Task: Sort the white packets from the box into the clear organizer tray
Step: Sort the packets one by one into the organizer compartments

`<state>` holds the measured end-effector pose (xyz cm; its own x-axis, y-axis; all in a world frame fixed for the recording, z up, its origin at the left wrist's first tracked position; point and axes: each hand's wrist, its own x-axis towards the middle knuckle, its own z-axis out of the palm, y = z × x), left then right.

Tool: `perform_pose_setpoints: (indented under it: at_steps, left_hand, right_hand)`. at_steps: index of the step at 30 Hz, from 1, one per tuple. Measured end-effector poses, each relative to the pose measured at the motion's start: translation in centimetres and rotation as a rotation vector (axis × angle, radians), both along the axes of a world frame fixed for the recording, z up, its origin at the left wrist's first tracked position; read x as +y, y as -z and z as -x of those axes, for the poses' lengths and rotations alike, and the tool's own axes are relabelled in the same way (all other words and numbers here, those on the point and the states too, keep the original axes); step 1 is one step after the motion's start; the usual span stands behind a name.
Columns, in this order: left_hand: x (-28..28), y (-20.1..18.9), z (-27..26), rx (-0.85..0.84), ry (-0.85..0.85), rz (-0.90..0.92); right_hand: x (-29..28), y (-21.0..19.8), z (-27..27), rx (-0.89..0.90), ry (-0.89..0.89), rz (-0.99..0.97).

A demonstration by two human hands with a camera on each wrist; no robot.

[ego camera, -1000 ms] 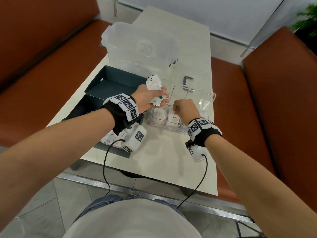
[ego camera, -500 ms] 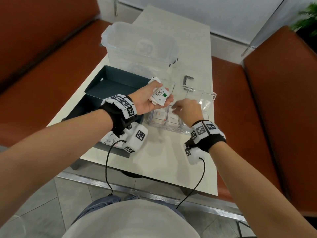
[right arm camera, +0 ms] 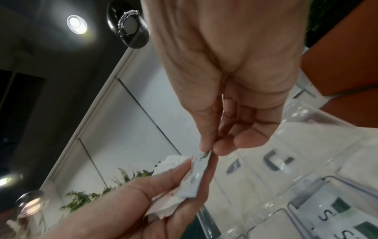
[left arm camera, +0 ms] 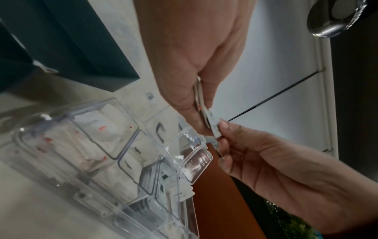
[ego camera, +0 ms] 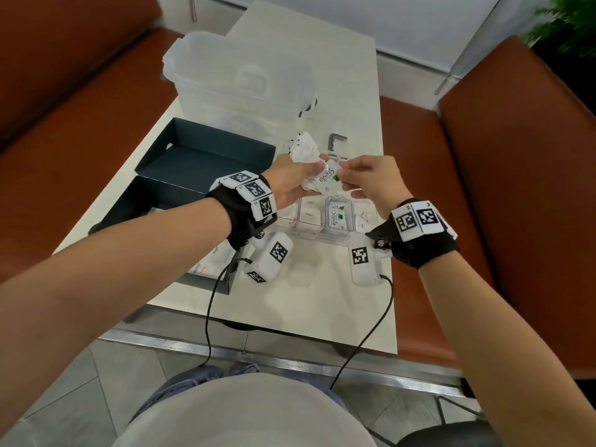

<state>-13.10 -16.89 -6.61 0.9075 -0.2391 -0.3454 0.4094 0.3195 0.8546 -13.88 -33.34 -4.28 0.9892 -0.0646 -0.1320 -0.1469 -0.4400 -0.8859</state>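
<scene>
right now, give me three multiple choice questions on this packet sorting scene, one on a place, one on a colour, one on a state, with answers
1. Where is the clear organizer tray relative to the dark box?
A. inside the box
B. to its right on the table
C. on the bench

2. What colour is the small square printed on the Stevia packet held between the hands?
A. green
B. blue
C. yellow

3. What is the right hand doing?
A. lying flat on the table
B. pinching the Stevia packet
C. gripping the tray's rim

Answers:
1. B, the head view shows the tray on the table to the right of the box.
2. A, a green square sits beside the printed word.
3. B, thumb and fingertip pinch the packet's end while the left hand holds a bunch of white packets.
</scene>
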Motion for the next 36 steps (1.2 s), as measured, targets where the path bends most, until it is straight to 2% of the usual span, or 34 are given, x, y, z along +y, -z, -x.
perform_pose_setpoints:
  at_steps: [3, 6, 10, 13, 18, 25, 31, 36]
  left_hand:
    - [-0.8, 0.2, 0.0, 0.014, 0.016, 0.014]
    - [-1.2, 0.5, 0.1, 0.029, 0.028, 0.05]
    - [-1.7, 0.6, 0.1, 0.033, 0.036, 0.037]
    - [-1.9, 0.7, 0.0, 0.033, 0.034, 0.035]
    - [-1.7, 0.8, -0.1, 0.017, 0.031, 0.022]
    - [-0.9, 0.8, -0.2, 0.031, -0.003, 0.029]
    - [-0.5, 0.7, -0.1, 0.043, -0.008, 0.033]
    - [-0.4, 0.6, -0.1, 0.056, -0.011, 0.049]
  right_hand:
    - [-2.7, 0.1, 0.0, 0.022, 0.043, -0.006]
    - [-5.6, 0.7, -0.4, 0.047, 0.097, 0.113]
    - [-7.7, 1.9, -0.6, 0.151, 0.076, 0.254]
    - [-6.7, 3.0, -0.6, 0.149, 0.055, 0.292]
    - [-3.5, 4.4, -0.5, 0.071, -0.044, 0.463]
    - [-1.5, 6.1, -0.6, 0.036, -0.078, 0.632]
    - [-1.0, 6.3, -0.1, 0.017, -0.216, 0.779]
    - [-0.5, 5.3, 0.7, 0.077, -0.344, 0.821]
